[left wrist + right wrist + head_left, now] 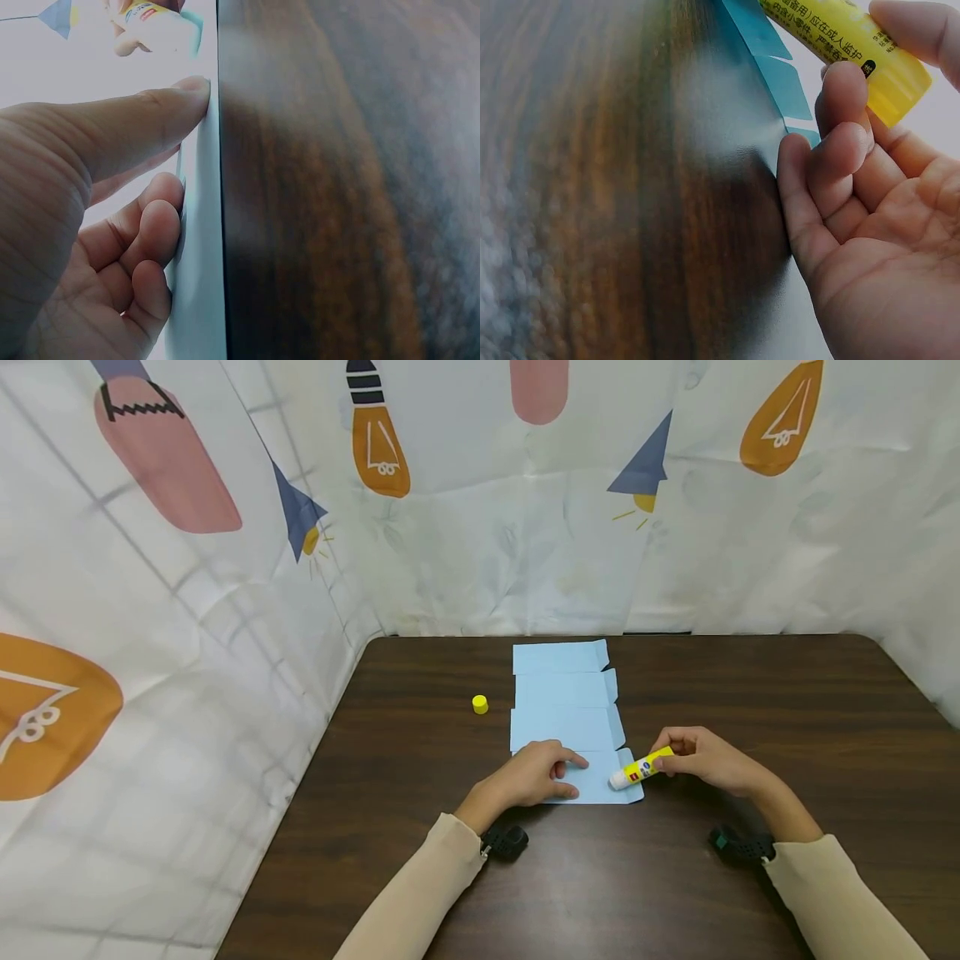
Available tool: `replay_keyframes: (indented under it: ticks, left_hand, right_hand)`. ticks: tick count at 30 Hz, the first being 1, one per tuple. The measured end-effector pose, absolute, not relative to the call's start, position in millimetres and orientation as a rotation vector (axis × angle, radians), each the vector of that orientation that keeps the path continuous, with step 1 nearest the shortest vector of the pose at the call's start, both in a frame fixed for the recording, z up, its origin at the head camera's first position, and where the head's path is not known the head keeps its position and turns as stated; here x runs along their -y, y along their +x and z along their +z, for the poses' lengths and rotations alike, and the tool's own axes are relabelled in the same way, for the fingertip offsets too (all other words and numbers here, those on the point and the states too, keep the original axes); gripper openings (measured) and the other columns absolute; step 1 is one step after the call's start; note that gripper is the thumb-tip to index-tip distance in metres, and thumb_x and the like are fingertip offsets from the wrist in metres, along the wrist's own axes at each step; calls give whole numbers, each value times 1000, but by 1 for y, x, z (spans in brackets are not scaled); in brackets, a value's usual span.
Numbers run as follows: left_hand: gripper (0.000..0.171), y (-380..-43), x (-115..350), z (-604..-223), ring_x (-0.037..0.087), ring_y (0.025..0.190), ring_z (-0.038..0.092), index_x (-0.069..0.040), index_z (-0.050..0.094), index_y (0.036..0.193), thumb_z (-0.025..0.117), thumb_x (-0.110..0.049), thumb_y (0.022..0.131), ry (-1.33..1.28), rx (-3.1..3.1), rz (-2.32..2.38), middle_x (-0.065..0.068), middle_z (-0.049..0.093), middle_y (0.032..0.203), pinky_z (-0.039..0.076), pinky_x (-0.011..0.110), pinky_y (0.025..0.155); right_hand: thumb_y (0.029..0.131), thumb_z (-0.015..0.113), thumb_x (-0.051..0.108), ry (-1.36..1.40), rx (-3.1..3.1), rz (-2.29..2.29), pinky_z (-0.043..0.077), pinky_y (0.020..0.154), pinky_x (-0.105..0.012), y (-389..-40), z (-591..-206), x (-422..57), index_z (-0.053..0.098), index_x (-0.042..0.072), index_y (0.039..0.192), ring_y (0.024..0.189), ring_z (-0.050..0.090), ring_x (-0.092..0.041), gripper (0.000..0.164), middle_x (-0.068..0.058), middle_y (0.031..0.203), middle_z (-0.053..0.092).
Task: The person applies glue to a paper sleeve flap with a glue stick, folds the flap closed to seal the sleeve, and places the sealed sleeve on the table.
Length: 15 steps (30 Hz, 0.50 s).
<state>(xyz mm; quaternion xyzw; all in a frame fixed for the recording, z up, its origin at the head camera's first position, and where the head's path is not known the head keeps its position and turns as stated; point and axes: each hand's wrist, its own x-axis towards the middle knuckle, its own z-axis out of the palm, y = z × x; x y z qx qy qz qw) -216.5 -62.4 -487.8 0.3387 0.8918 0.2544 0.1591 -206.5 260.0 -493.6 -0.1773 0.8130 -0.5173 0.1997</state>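
Observation:
A light blue paper cutout [566, 727], creased into several panels with tabs along its right side, lies flat on the table. My left hand [534, 774] presses its nearest panel with thumb and index finger spread; in the left wrist view the other fingers [159, 225] bend loosely at the paper. My right hand [701, 760] pinches a yellow glue stick [643, 767] between thumb and fingers, its uncapped white end slanting down to the left, right at the nearest tab. In the right wrist view the glue stick [855, 45] shows printed text and its yellow base.
A small yellow cap [480, 704] stands on the dark wooden table [420, 727], left of the paper. Printed white curtains [480, 552] hang along the far and left edges. Each wrist wears a black camera band.

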Motion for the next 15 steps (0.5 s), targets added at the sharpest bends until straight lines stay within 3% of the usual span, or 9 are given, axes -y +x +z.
replay_keyframes:
  ticks: [15]
  left_hand:
    - [41,-215,63,-489,5,69,45,-20,72,130,80,-27,90,974,-2561,739,-6,54,80,39,16,64]
  right_hand:
    - [97,67,12,-578,-2211,-1458,52,69,-30,-205,-493,-259,66,2,101,76,61,-19,11,-7,86,67]
